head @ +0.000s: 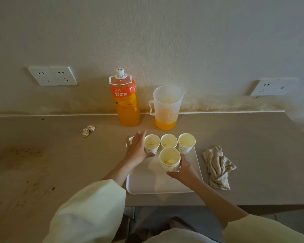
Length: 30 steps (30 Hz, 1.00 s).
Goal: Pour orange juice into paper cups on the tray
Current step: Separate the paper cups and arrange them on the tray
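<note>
A white tray (158, 185) lies on the counter with a row of paper cups along its far edge: one (152, 143), a second (168, 141) and a third (186, 142). A further cup (130, 139) at the row's left end is mostly hidden by my left hand (136, 149), which lies over it with straight fingers. My right hand (183, 171) grips a stack of nested paper cups (170, 160) above the tray's middle. Behind the tray stand a capped orange juice bottle (126, 102) and a clear measuring jug (166, 106) with a little juice at its bottom.
A crumpled beige cloth (218, 168) lies right of the tray. Wadded paper (88, 131) sits on the counter to the left, which is stained. The wall with sockets (53, 75) runs close behind the bottle. The counter's front edge is just below the tray.
</note>
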Each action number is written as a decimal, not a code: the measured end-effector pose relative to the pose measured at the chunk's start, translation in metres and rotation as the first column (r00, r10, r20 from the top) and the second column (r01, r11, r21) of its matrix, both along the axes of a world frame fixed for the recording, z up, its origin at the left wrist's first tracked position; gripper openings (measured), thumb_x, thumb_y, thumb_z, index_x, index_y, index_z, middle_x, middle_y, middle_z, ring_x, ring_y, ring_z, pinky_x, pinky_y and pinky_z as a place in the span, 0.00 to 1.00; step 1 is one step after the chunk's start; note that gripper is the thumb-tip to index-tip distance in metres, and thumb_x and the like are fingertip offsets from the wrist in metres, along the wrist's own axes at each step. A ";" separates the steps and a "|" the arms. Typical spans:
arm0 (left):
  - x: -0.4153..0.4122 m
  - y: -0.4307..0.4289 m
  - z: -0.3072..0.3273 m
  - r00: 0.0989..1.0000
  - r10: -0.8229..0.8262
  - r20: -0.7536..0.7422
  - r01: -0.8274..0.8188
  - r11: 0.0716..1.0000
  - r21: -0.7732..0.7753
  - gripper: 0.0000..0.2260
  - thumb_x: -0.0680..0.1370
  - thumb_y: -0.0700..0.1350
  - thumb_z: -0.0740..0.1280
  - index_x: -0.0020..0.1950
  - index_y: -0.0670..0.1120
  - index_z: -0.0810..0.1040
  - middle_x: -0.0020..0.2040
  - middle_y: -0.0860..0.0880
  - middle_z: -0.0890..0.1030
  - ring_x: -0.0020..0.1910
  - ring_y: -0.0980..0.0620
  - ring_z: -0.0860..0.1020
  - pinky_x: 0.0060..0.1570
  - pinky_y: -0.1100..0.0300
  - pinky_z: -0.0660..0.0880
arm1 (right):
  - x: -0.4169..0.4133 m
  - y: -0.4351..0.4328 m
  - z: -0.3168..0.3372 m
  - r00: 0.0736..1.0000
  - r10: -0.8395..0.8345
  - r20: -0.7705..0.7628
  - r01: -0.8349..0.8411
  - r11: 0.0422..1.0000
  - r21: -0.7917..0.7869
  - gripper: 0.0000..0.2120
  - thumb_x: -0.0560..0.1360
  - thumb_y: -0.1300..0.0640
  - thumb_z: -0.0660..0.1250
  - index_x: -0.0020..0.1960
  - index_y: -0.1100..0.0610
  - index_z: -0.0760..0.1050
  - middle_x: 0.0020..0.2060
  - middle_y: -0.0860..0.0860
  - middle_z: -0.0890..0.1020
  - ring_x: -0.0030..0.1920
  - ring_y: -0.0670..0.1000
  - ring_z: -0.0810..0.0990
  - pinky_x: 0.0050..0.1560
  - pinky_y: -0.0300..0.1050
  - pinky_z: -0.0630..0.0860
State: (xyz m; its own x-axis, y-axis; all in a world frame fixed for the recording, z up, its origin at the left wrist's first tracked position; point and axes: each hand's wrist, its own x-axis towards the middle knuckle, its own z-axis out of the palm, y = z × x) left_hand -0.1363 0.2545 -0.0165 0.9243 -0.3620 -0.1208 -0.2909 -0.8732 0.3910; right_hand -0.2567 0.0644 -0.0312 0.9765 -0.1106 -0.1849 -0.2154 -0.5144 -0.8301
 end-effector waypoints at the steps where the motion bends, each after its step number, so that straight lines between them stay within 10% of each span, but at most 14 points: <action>1: 0.002 -0.005 0.002 1.000 -0.016 -0.012 0.016 1.000 0.007 0.48 0.70 0.59 0.72 0.78 0.46 0.44 0.79 0.48 0.50 0.78 0.51 0.45 0.72 0.42 0.37 | 0.000 -0.001 0.001 1.000 -0.004 -0.005 0.004 1.000 0.000 0.37 0.67 0.59 0.79 0.69 0.57 0.63 0.55 0.48 0.75 0.54 0.47 0.75 0.54 0.38 0.69; 11: 0.012 -0.026 0.001 0.999 0.035 0.000 -0.035 0.994 0.099 0.43 0.73 0.54 0.71 0.78 0.45 0.47 0.74 0.46 0.63 0.74 0.48 0.58 0.72 0.43 0.42 | -0.005 -0.014 0.006 0.999 -0.039 -0.007 0.039 0.999 -0.005 0.39 0.67 0.59 0.79 0.71 0.56 0.61 0.53 0.43 0.74 0.55 0.46 0.74 0.60 0.41 0.72; 30: 0.005 0.012 -0.001 0.989 0.150 -0.009 -0.150 0.988 -0.023 0.57 0.63 0.64 0.75 0.78 0.50 0.41 0.77 0.44 0.49 0.77 0.47 0.47 0.71 0.42 0.41 | -0.004 -0.013 0.002 1.000 -0.019 -0.017 0.018 0.998 -0.059 0.39 0.67 0.57 0.80 0.70 0.56 0.62 0.55 0.45 0.73 0.56 0.46 0.73 0.58 0.38 0.69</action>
State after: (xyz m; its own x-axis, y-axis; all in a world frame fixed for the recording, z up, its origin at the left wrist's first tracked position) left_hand -0.1311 0.2668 -0.0177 0.9674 -0.2223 -0.1210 -0.1546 -0.8974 0.4133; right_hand -0.2605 0.0516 -0.0289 0.9709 -0.1403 -0.1943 -0.2396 -0.5582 -0.7943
